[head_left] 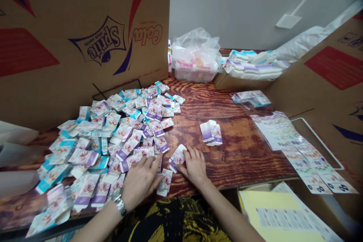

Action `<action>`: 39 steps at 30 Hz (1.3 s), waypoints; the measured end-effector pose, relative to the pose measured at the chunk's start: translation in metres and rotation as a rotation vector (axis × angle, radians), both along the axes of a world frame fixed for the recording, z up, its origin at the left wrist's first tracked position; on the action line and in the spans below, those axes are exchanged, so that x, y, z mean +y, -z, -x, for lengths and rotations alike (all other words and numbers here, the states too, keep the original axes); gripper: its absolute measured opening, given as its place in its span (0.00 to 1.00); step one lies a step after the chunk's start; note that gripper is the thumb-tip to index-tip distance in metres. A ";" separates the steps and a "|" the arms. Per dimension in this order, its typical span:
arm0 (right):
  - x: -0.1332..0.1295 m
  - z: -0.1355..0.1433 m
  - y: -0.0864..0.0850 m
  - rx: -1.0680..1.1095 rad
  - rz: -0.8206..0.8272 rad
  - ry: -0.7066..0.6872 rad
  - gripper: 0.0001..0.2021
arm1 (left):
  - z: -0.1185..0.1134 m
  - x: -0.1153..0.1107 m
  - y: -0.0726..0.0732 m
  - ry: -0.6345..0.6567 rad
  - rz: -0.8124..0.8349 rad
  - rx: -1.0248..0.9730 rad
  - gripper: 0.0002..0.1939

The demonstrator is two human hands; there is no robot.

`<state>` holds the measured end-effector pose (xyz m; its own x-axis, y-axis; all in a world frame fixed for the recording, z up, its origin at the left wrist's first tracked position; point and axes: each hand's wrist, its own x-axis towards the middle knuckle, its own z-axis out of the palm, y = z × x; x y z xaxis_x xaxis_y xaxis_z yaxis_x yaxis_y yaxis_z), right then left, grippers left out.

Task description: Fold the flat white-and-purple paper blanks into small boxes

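Observation:
A large heap of small flat cartons (102,140), white with purple or blue ends and a printed hand, covers the left of the table. Over the heap's near right edge lies my left hand (143,179), a metal-band watch on its wrist, fingers stretched out and touching the cartons. My right hand (194,164) has its thumb and fingers on the edges of one small purple-and-white carton (178,157) on the tabletop. Beyond it sits a short row of similar purple-ended cartons (211,133). One more loose carton (165,182) lies between my hands, near the front edge.
Large cardboard boxes stand at left (85,45) and right (326,83). At the back are a plastic tub in a clear bag (195,58) and an open tray of packed cartons (246,82). Printed sheets (300,155) lie right; yellow paper (278,215) is below the table edge.

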<state>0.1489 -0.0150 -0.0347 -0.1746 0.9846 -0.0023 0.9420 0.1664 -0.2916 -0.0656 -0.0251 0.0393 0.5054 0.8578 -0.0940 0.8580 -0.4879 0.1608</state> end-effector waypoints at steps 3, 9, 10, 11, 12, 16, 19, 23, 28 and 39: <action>-0.002 0.001 0.003 0.025 -0.004 0.004 0.19 | -0.022 0.005 0.009 0.027 0.019 -0.082 0.29; 0.005 -0.005 -0.002 0.346 -0.037 0.171 0.07 | -0.061 0.012 0.040 -0.006 -0.043 -0.187 0.32; 0.007 -0.005 -0.006 0.418 -0.038 0.194 0.07 | -0.065 0.013 0.044 -0.022 -0.067 -0.204 0.33; 0.008 -0.005 -0.011 0.482 -0.038 0.209 0.08 | -0.069 0.014 0.047 -0.040 -0.093 -0.222 0.33; 0.010 -0.005 -0.016 0.538 -0.036 0.211 0.08 | -0.072 0.015 0.048 -0.059 -0.123 -0.241 0.33; 0.011 -0.003 -0.037 0.732 -0.008 0.153 0.08 | -0.075 0.019 0.046 -0.110 -0.265 -0.309 0.25; 0.010 -0.003 -0.049 0.811 0.006 0.078 0.09 | -0.072 0.022 0.044 -0.064 -0.275 -0.405 0.21; 0.007 -0.010 -0.058 0.694 -0.195 0.010 0.07 | -0.065 0.024 0.040 -0.122 -0.185 -0.580 0.25; 0.005 -0.016 -0.062 0.548 -0.305 -0.131 0.07 | -0.064 0.024 0.031 -0.113 -0.148 -0.683 0.27; 0.006 -0.010 -0.065 0.953 0.088 0.031 0.10 | -0.060 0.024 0.031 -0.058 -0.223 -0.733 0.21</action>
